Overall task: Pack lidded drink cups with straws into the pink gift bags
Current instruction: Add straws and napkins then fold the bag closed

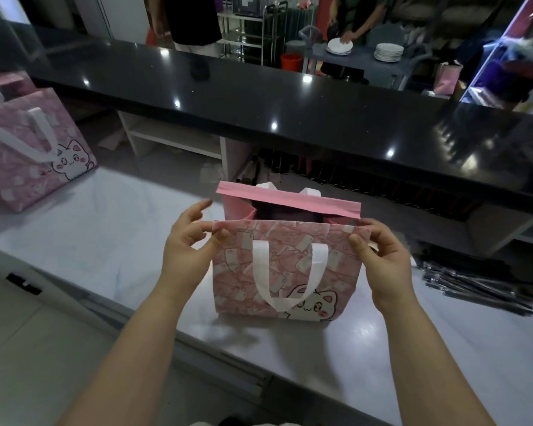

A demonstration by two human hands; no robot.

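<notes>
A pink gift bag (243, 272) with a white cat print and white ribbon handles stands upright on the white counter (105, 241), its mouth open. My left hand (188, 247) pinches the near rim at the bag's left corner. My right hand (382, 256) pinches the same rim at the right corner. The far rim shows as a plain pink band. The inside of the bag is dark, and I cannot tell what it holds. No cup is visible.
Two more pink cat bags (28, 155) stand at the far left of the counter. A pile of wrapped dark straws (474, 287) lies at the right. A raised black bar top (290, 109) runs behind. Beyond it a person handles white plates (388, 52).
</notes>
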